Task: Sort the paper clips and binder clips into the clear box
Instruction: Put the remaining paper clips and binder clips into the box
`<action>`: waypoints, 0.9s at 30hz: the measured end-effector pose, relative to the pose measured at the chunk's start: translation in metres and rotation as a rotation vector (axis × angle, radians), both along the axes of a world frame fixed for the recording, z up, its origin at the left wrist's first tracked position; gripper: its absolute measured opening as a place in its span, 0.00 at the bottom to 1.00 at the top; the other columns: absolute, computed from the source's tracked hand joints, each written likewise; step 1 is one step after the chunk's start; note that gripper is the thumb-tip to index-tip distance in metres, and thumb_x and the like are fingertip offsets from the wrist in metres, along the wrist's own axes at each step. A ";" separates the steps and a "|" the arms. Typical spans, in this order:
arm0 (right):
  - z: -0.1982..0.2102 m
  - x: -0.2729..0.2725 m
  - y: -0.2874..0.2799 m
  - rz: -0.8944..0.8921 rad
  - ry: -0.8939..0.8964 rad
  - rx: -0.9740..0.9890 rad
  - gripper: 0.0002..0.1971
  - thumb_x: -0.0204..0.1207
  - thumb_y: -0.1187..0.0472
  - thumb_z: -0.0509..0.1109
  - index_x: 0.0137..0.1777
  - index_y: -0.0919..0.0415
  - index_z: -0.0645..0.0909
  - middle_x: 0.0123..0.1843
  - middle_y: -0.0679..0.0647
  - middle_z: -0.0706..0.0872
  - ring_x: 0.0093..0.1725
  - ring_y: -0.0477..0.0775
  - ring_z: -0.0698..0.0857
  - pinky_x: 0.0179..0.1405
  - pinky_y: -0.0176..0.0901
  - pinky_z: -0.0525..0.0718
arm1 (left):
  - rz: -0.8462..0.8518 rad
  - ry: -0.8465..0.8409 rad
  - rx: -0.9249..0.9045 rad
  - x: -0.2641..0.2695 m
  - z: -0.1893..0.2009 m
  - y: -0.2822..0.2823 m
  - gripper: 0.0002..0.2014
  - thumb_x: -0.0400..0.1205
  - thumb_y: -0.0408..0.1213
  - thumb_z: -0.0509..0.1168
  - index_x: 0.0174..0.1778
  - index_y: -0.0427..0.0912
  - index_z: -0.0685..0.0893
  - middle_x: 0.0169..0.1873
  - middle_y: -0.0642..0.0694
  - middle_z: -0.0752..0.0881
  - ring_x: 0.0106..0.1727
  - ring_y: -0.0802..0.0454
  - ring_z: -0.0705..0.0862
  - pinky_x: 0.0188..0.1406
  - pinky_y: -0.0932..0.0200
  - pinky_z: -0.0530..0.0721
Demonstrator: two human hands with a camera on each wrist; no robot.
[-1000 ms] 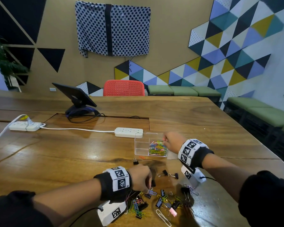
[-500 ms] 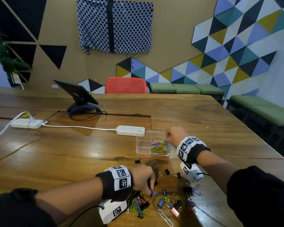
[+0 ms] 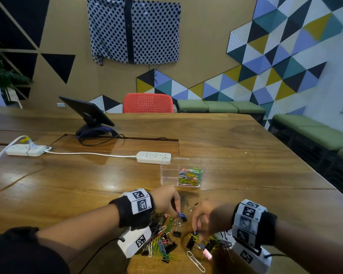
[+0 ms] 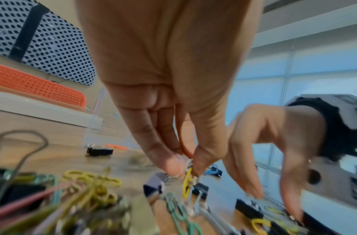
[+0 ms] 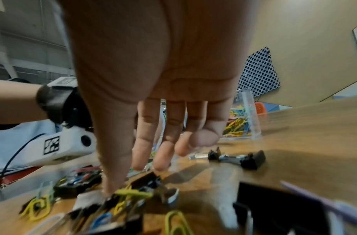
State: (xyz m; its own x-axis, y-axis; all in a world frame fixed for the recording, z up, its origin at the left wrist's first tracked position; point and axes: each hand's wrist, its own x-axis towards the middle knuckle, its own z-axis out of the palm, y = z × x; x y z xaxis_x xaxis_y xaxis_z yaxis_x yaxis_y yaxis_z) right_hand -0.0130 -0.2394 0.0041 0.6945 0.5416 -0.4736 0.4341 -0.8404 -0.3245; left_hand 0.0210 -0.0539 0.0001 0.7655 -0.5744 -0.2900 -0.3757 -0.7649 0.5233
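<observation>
Pinching a yellow paper clip (image 4: 187, 184) above the counter (image 3: 87, 184) pile, the left hand (image 3: 164, 202) holds light, springy, tangle-prone wire; right hand (image 3: 204, 220) reaches, fingers spread, nothing held. Clear box (image 3: 167, 171) sits beyond.

One clear box (image 3: 169, 173); two power strips (image 3: 153, 157); loose clips (image 3: 162, 245) — too tangled, perhaps dozens.

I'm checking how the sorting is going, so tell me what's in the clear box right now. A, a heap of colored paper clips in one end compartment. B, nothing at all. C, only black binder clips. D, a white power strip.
A: the head view shows the clear box with colored paper clips heaped in its right end compartment, while its other compartments look bare.
</observation>
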 end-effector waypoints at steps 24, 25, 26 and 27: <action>-0.003 -0.002 -0.014 -0.192 -0.082 0.060 0.10 0.74 0.61 0.68 0.35 0.45 0.74 0.33 0.40 0.75 0.39 0.45 0.77 0.45 0.38 0.80 | 0.295 -0.011 -0.534 0.083 0.047 -0.030 0.08 0.74 0.25 0.72 0.32 0.41 0.84 0.29 0.43 0.85 0.22 0.60 0.83 0.35 0.61 0.87; -0.003 -0.002 -0.015 -0.217 -0.114 0.084 0.08 0.74 0.61 0.68 0.37 0.47 0.76 0.32 0.41 0.76 0.37 0.44 0.77 0.41 0.36 0.78 | 0.291 0.039 -0.546 0.081 0.044 -0.030 0.07 0.74 0.25 0.72 0.34 0.40 0.85 0.29 0.43 0.86 0.22 0.60 0.83 0.32 0.64 0.87; -0.003 -0.002 -0.017 -0.253 -0.149 0.120 0.06 0.73 0.60 0.68 0.39 0.47 0.78 0.33 0.43 0.78 0.36 0.45 0.78 0.38 0.35 0.77 | 0.284 0.093 -0.558 0.077 0.042 -0.030 0.06 0.74 0.24 0.72 0.35 0.39 0.85 0.29 0.44 0.86 0.22 0.60 0.84 0.30 0.66 0.86; -0.003 0.000 -0.020 -0.294 -0.182 0.169 0.06 0.72 0.59 0.69 0.38 0.46 0.79 0.36 0.45 0.82 0.38 0.47 0.81 0.38 0.36 0.79 | 0.275 0.143 -0.573 0.074 0.039 -0.030 0.05 0.74 0.24 0.72 0.36 0.37 0.86 0.28 0.45 0.87 0.22 0.60 0.84 0.28 0.68 0.85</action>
